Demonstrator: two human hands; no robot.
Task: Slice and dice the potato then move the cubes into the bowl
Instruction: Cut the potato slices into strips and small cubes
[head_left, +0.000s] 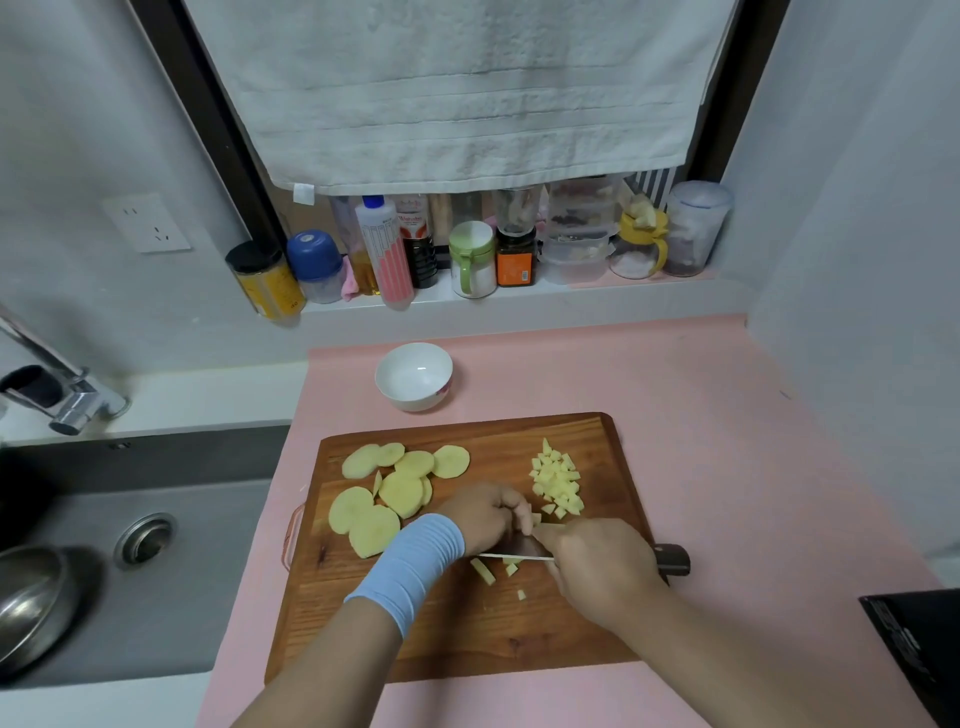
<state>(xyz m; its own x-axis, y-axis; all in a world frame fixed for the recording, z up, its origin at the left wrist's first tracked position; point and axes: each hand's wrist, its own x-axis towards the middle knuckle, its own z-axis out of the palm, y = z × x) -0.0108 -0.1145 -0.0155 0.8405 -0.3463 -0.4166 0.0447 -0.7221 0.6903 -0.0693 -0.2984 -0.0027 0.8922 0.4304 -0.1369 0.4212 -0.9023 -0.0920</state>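
On the wooden cutting board lie several round potato slices at the left and a pile of potato cubes at the right. My right hand grips the knife; its dark handle end sticks out to the right, and the blade lies edge-down across the board. My left hand, with a blue wristband, curls its fingers over potato strips right behind the blade; the strips are mostly hidden. A few loose cut pieces lie in front of the blade. The white bowl stands empty behind the board.
A grey sink with a drain and a steel bowl lies to the left, with a tap above it. Jars and bottles line the window ledge. A black object sits at the right edge of the pink mat.
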